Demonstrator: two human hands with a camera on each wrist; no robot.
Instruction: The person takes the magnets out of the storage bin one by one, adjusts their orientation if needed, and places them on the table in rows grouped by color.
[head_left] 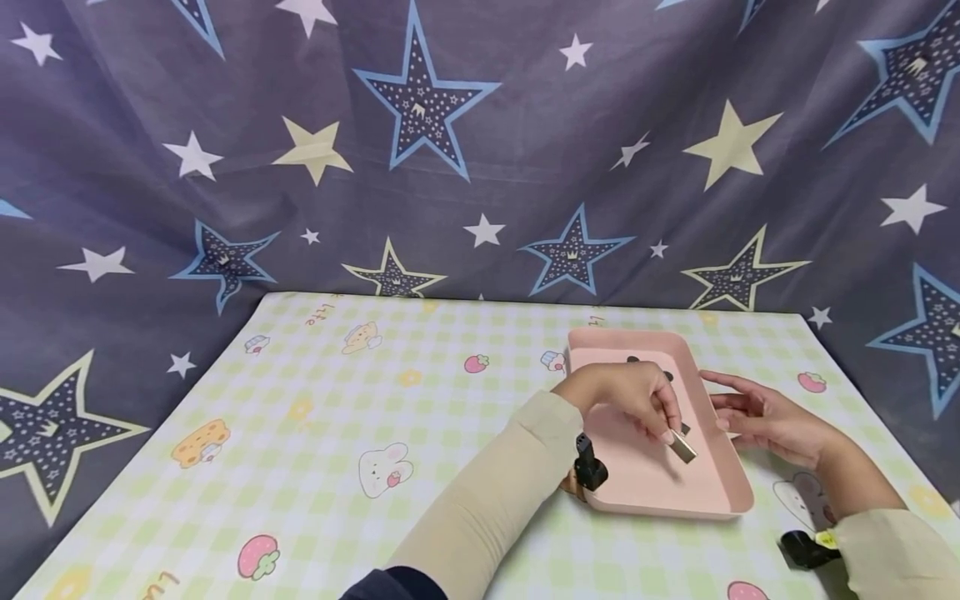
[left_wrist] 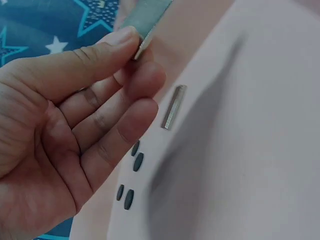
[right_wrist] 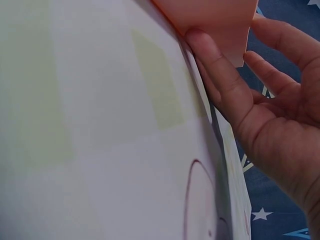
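Note:
My left hand [head_left: 628, 393] is over the pink tray [head_left: 722, 450]. Between thumb and fingertips it pinches a small, flat, shiny rectangular metal piece [head_left: 682, 447], which also shows at the top of the left wrist view [left_wrist: 150, 17]. A narrow metal bar [left_wrist: 174, 107] lies on the tray floor beyond the fingers. Near it sit several small dark oval pieces [left_wrist: 138, 162], partly hidden by the left hand in the head view. My right hand [head_left: 783, 427] touches the tray's right outer wall with fairly straight, spread fingers; the thumb [right_wrist: 205, 45] rests against the pink side.
A checked cloth with cartoon prints [head_left: 337, 450] covers the table. Behind it hangs a dark curtain with stars [head_left: 480, 150]. Black camera mounts sit at the left wrist [head_left: 589, 467] and the right wrist [head_left: 804, 550]; the left one overlaps the tray's near left corner.

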